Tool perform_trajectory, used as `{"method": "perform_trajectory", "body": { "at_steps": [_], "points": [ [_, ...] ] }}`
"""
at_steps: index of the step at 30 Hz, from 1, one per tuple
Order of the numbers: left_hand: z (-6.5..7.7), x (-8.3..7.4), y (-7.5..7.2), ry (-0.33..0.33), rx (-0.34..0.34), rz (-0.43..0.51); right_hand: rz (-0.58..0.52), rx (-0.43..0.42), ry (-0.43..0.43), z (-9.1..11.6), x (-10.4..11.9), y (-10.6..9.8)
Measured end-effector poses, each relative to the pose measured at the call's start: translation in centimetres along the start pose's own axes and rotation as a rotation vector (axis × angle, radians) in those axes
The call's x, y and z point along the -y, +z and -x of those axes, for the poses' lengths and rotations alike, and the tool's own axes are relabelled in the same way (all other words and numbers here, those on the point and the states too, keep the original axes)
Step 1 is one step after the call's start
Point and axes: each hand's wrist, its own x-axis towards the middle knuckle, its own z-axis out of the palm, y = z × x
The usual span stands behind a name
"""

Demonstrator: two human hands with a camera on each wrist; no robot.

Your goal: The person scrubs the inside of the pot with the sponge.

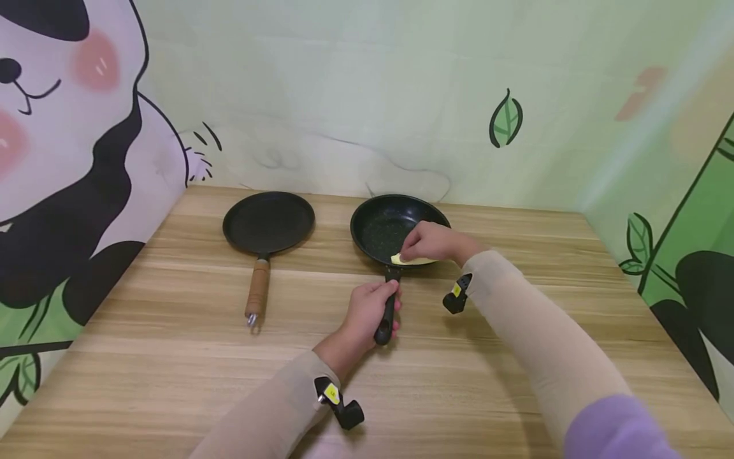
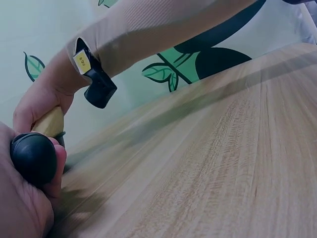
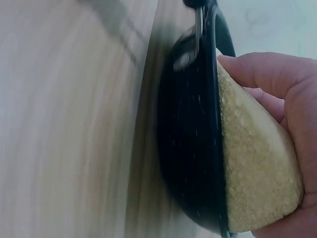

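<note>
Your left hand (image 1: 371, 311) grips the skillet (image 1: 383, 231), likely for steadiness; at its five o'clock, your right hand (image 1: 432, 242) pinches a sponge (image 3: 257, 163).

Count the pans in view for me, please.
2: a flat pan lies on the table, and a deeper pan is to its right, gripped by the left hand.

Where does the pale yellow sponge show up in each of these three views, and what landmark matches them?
Head: the sponge is just right of and below centre, at the near rim of the frying pan.
Left wrist: sponge near the left edge, about mid-height, just above the pan's black handle.
Right wrist: sponge right of centre, mostly in the lower half.
Shared landmark: the right hand, holding the sponge in all three.
</note>
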Motion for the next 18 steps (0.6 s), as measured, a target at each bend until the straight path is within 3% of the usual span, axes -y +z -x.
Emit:
{"method": "perform_trajectory", "body": {
  "at_steps": [12,18],
  "points": [
    [0.1,0.0,0.1,-0.004,0.003,-0.012,-0.198,-0.118,0.032,-1.6,1.7,2.3],
    [-0.3,0.2,0.1,-0.003,0.002,-0.007,-0.164,-0.123,0.035,-1.9,2.2,2.3]
  ]
}}
